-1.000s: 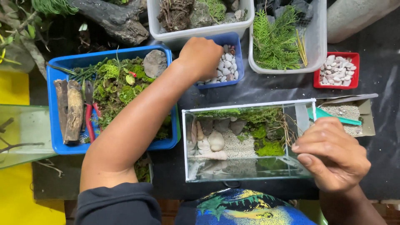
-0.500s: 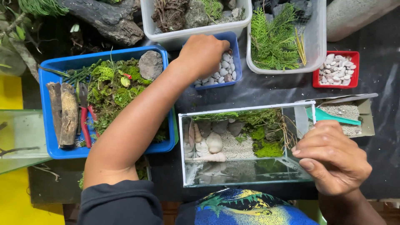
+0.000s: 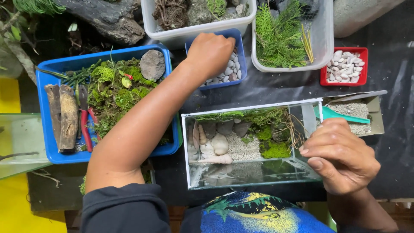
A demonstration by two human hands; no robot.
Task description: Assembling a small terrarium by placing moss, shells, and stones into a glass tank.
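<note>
My left hand reaches across the table into a small blue tub of white pebbles. Its fingers curl down among the stones, and I cannot see whether they hold any. A small glass tank stands in front of me, holding moss, pale sand, shells and flat stones. My right hand is at the tank's right end, with thumb and curled fingers pinching its right wall.
A large blue tray on the left holds moss, bark pieces, a grey rock and red-handled pliers. At the back stand a clear tub of green fronds, a white tub of roots and a red dish of pebbles. A box of sand with a teal scoop lies to the right.
My left hand stays over the pebble tub, its fingers a little deeper among the stones. My right hand keeps its place at the tank's right end.
</note>
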